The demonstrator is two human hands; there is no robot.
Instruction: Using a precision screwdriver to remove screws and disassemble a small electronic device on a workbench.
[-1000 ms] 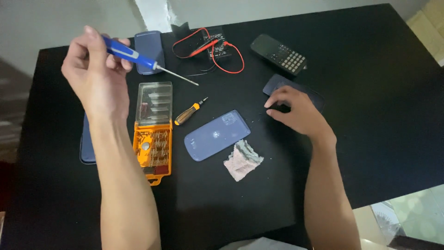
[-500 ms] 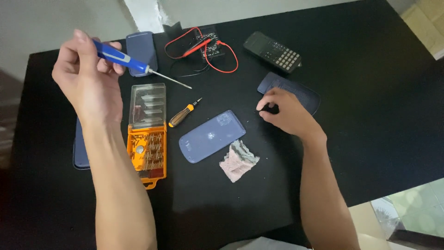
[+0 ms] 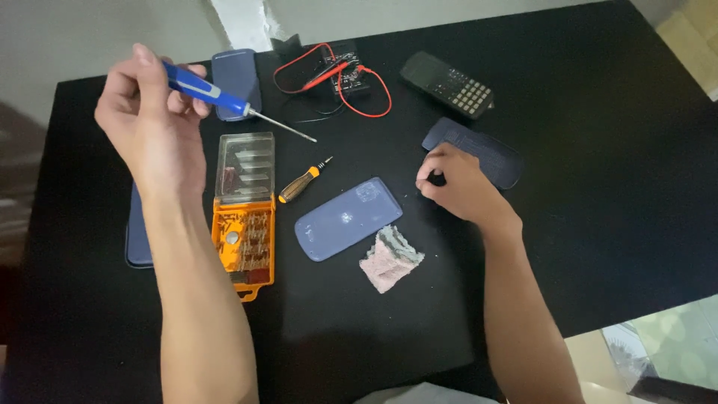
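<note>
**Hands split between a raised driver and a tiny pinch**

The left hand (image 3: 153, 120) is closed around a blue-handled precision screwdriver (image 3: 217, 96), held above the black tabletop (image 3: 598, 150) with its thin metal shaft pointing toward 4 o'clock. The right hand (image 3: 456, 183) rests on the tabletop with fingertips pinched together; whether anything small sits between them I cannot tell. At its 9 o'clock lies a blue-grey smartphone, back up (image 3: 348, 218); at 1 o'clock, a dark slim case (image 3: 479, 150).

Risks, as I judge them: a small part could roll off unseen against the black surface. The raised tip hangs over the open orange bit case (image 3: 243, 209), so a slip could scatter bits.
</note>
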